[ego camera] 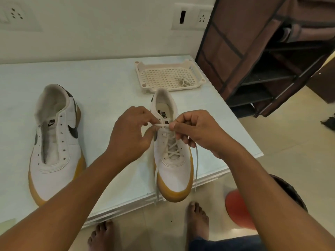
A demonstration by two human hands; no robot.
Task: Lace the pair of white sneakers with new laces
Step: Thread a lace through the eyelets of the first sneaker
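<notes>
Two white sneakers with gum soles stand on a pale table (108, 78). The left sneaker (56, 142) has bare eyelets and no lace. The right sneaker (172, 160) carries a white lace (172, 149) crossed through its lower eyelets. My left hand (130, 136) and my right hand (197, 131) hover over its tongue, each pinching the lace, which runs taut between them. One loose lace end (196, 167) hangs down from my right hand past the toe; another end (156, 182) trails on the shoe's left side.
A cream perforated tray (157, 77) at the table's back holds a bundled lace (184, 82). A brown fabric shoe rack (262, 51) stands to the right. Below the table edge are bare feet (196, 220) and a red round object (237, 209) on the floor.
</notes>
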